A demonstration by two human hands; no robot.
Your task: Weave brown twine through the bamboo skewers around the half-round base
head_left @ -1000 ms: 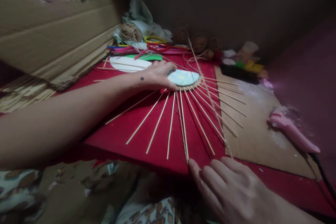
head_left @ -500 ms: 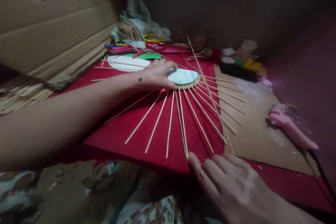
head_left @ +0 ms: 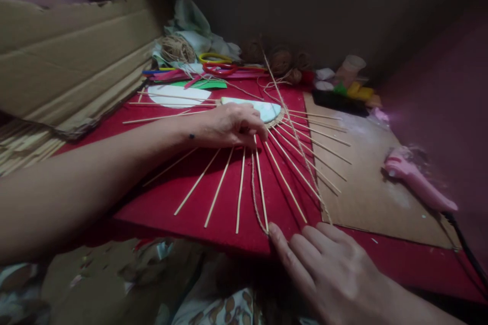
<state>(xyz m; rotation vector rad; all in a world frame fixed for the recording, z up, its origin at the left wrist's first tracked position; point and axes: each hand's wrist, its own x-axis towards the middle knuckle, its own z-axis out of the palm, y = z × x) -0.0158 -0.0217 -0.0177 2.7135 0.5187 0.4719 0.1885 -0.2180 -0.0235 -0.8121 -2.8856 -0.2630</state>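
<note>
A half-round piece with a pale blue patterned top [head_left: 269, 110] and a woven twine rim [head_left: 275, 123] lies on the red surface. Thin wooden sticks [head_left: 285, 175] fan out from the rim. My left hand [head_left: 242, 124] bends over the front of the rim, its fingertips closed around the inner end of one stick, partly hidden. A strand of twine [head_left: 253, 188] hangs in a slack curve beside that stick, down to its outer tip. There my right hand [head_left: 324, 259] pinches the twine with its fingertips. Another length of twine [head_left: 292, 122] stretches from the back to the right hand.
A brown cardboard sheet [head_left: 354, 172] lies under the right-hand sticks, with a pink glue gun [head_left: 417, 177] on it. Behind are scissors [head_left: 219, 67], a twine ball [head_left: 177, 49], a white oval [head_left: 179, 95] and a black tray [head_left: 339, 101]. Large cardboard [head_left: 76, 51] stands left.
My left hand has shifted from the patterned top to the front rim, and its fingers have closed there. The twine beside the stick now bows slackly. My right hand stays at the stick's tip.
</note>
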